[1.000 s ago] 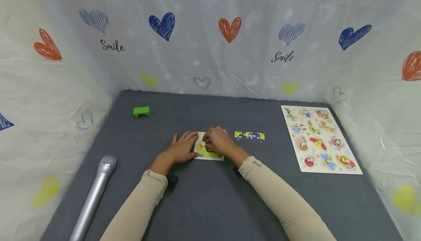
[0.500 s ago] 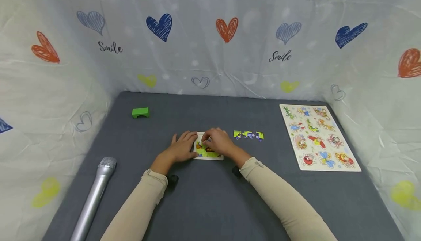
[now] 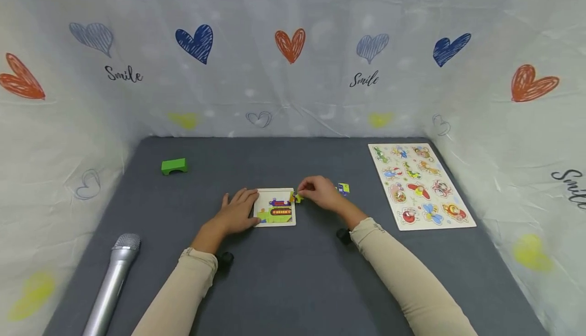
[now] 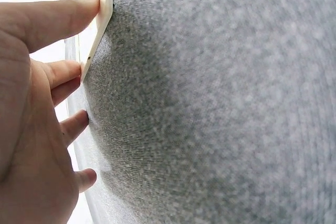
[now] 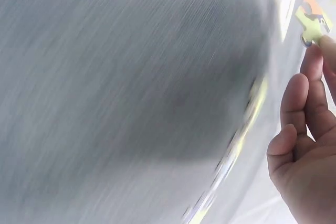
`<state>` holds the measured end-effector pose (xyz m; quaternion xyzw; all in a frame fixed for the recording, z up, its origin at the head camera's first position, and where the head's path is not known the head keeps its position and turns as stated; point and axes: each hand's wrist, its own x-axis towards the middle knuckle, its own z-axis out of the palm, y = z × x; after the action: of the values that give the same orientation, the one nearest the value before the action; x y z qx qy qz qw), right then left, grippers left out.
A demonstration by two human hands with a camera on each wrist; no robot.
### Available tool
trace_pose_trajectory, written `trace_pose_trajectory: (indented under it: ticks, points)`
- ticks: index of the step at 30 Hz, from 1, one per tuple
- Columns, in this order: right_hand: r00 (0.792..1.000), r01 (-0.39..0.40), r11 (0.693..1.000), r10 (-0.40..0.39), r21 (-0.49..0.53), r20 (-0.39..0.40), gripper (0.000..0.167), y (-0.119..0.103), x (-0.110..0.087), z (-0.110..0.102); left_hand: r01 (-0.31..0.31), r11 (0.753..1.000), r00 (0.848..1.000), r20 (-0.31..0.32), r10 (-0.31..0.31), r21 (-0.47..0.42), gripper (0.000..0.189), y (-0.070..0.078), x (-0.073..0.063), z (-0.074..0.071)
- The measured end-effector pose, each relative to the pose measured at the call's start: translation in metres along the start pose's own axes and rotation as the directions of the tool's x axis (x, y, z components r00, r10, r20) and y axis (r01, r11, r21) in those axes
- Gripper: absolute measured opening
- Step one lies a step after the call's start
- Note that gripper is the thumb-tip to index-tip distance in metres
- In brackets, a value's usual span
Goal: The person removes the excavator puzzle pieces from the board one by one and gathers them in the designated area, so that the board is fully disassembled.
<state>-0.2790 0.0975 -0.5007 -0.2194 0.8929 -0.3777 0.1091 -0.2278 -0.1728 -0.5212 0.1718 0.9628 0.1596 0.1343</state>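
Observation:
A small puzzle board (image 3: 270, 194) with a pale frame lies mid-table. Its lower part shows fitted pieces with a purple and orange tracked vehicle (image 3: 281, 207); the upper left is bare. My left hand (image 3: 234, 214) rests at the board's left side with fingers spread and extended, thumb over the near corner, as the left wrist view shows. Between thumb and forefinger, my right hand (image 3: 322, 193) pinches a yellow-green and orange puzzle piece (image 5: 312, 24) at the board's right edge. Behind that hand lie loose puzzle pieces (image 3: 344, 189), partly hidden.
A larger peg puzzle board (image 3: 423, 186) with insect and animal pictures lies at the right. To the left are a green arch block (image 3: 174, 166) and a silver microphone (image 3: 112, 280). White sheeting (image 3: 320, 102) with printed hearts encloses the table's back and sides.
My right hand has moved right, from over the board to its right edge, with a puzzle piece pinched. The board's upper left now shows bare. The head view has swung right.

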Motion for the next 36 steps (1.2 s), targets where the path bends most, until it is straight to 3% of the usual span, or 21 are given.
trace_pose_trajectory:
  ticks: [5, 9, 18, 25, 30, 36]
  points:
    - [1.0, 0.003, 1.0, -0.003, -0.014, 0.015, 0.01, 0.021, -0.007, -0.017, 0.002, 1.0, 1.0, -0.022, -0.002, 0.017, 0.073, -0.009, -0.006, -0.005]
    - [0.999, 0.009, 1.0, -0.009, 0.0, 0.051, 0.011, 0.029, -0.005, -0.017, 0.007, 1.0, 1.0, -0.018, -0.007, 0.023, 0.072, -0.014, -0.013, -0.009]
    - [0.998, 0.02, 0.999, -0.018, -0.027, 0.065, 0.013, 0.028, -0.005, -0.008, 0.02, 1.0, 1.0, -0.01, -0.02, 0.016, 0.072, -0.016, -0.021, -0.012]
    - [0.999, 0.005, 0.999, -0.003, -0.04, 0.037, 0.014, 0.017, -0.005, -0.005, 0.016, 1.0, 1.0, -0.001, -0.016, 0.021, 0.073, -0.013, -0.015, -0.011]
    - [0.999, 0.041, 0.985, -0.036, -0.165, 0.032, 0.014, -0.005, -0.001, 0.012, -0.015, 1.0, 1.0, -0.006, 0.015, 0.008, 0.073, -0.007, -0.006, -0.007]
    - [0.985, 0.162, 0.93, -0.133, -0.331, 0.108, 0.024, -0.022, 0.009, 0.035, -0.006, 1.0, 1.0, 0.011, 0.006, 0.006, 0.073, 0.0, 0.0, -0.001]
